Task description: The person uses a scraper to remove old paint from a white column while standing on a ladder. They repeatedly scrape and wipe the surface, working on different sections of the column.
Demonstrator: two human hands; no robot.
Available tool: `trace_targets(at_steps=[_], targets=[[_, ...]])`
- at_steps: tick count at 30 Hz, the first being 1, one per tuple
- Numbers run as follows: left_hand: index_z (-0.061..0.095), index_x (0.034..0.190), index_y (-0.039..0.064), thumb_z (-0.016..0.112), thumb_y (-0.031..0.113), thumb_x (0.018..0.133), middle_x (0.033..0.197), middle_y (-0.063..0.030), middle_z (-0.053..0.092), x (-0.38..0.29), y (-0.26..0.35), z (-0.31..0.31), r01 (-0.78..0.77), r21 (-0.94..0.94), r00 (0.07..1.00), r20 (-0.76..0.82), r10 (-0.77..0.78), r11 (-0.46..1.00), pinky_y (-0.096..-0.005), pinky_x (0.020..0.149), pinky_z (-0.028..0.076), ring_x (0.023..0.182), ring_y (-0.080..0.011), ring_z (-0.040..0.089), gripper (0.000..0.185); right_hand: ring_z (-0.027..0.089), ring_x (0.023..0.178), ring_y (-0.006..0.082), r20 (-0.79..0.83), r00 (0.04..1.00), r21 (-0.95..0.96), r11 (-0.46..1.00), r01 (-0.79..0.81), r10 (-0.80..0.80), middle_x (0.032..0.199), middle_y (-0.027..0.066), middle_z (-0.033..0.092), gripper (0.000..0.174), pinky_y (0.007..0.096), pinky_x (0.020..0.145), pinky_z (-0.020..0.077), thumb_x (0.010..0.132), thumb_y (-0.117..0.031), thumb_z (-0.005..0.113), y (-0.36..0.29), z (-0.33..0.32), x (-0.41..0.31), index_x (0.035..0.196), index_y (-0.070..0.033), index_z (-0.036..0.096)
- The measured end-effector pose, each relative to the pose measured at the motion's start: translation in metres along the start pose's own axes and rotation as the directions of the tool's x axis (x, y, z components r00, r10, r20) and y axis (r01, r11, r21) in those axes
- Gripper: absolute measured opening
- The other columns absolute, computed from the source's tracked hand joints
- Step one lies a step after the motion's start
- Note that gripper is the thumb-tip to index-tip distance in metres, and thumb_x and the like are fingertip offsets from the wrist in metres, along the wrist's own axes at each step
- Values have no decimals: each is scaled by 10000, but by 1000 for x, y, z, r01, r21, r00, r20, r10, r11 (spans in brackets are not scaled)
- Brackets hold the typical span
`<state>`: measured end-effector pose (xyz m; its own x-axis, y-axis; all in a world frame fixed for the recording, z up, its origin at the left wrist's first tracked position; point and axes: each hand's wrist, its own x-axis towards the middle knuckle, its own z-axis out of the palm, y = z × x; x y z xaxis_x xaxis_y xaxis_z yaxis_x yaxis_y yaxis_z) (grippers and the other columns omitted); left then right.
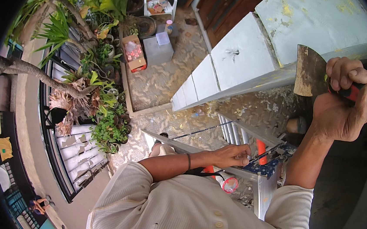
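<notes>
My right hand, raised at the right, grips the black and red handle of a paint scraper. The scraper's wide, stained blade stands near the lower edge of a pale painted pillar that has yellow paint patches. My left hand is held low in front of my body, its fingers bent, by the top of an aluminium stepladder. Whether its fingertips touch the ladder or hold anything I cannot tell. A blue speckled cloth or cover lies at the ladder's top.
Far below, the patterned paving is littered with paint flakes. Potted plants and a tree branch fill the left. A white plastic chair, a cardboard box and a grey box stand beyond. A person is far off, lower left.
</notes>
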<state>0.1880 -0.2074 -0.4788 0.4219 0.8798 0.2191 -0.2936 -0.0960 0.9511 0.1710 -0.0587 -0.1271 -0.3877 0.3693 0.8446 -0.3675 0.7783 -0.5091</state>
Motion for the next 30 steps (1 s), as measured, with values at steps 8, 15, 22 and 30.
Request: trace_targets(at_steps=[8,15,22,30], targets=[[576,874,-19,297,828,1077,760,-138,532,-4,-19,4,-93,-13,974,205,93,996,-501,718,446,744,-290,532,915,414,550,126,-43,987,-117,982,148,-154,645,59,512,302,302,523,314,1051,-172,729,61,23,52,881,69,667],[615,990,-36,252,823,1078,798,-244,567,-2,-21,-3,-34,34,982,188,27,999,-545,789,459,788,-434,567,936,498,525,142,58,986,-310,936,167,-157,608,64,542,202,286,518,356,991,-43,724,116,45,49,800,16,694],[650,1034,-12,247,770,1106,852,-274,614,-4,-13,4,-2,25,980,201,-3,1000,-566,835,464,866,-472,610,883,444,507,130,-127,989,-240,965,-108,79,590,33,484,247,332,537,360,946,-7,703,119,35,47,712,-24,626],[688,1048,8,253,717,1130,903,-292,653,-2,-10,0,8,92,972,232,-30,996,-567,862,494,914,-491,643,836,471,542,139,-80,993,-247,963,-107,90,624,41,511,206,330,536,385,970,31,681,119,28,49,771,-4,643]])
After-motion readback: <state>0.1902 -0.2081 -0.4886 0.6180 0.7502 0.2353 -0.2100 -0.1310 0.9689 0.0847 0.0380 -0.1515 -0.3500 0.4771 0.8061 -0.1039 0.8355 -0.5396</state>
